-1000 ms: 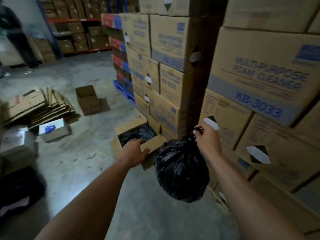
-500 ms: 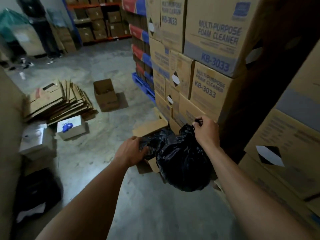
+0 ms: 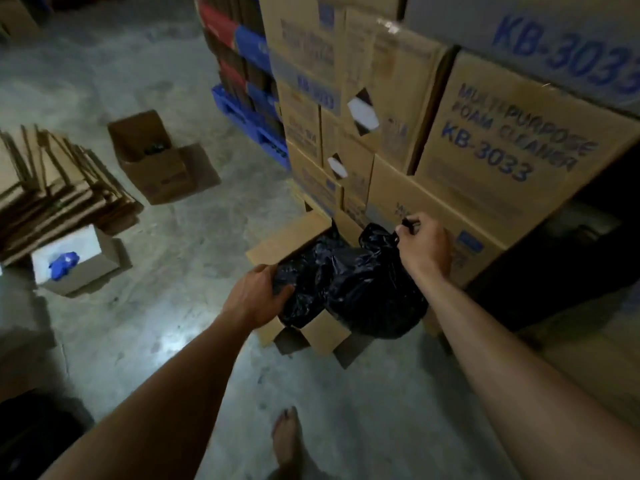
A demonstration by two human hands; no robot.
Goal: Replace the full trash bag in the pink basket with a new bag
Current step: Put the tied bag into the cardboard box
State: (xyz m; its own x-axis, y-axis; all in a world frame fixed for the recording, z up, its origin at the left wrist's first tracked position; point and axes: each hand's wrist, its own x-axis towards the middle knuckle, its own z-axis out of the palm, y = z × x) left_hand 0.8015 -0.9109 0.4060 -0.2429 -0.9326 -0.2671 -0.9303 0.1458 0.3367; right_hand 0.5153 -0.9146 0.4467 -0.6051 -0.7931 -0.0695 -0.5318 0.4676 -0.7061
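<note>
Both hands work at an open cardboard box [image 3: 311, 336] on the concrete floor [image 3: 194, 258], near the foot of stacked cartons [image 3: 512, 147]. Right hand [image 3: 424, 245], fingers closed, pinches the knotted neck of the full black trash bag [image 3: 375, 292], which sits partly over the box's right edge, apparently being lowered in for disposal. Left hand [image 3: 258, 294], fingers curled and partly closed, grips the box's near-left rim against other black plastic [image 3: 304, 282] inside, probably to steady it. No pink basket or new bag is visible.

Stacked foam-cleaner cartons [image 3: 498, 157], blue pallet [image 3: 249, 123], flattened cardboard pile [image 3: 59, 188], open box [image 3: 152, 161] on concrete floor [image 3: 194, 306].
</note>
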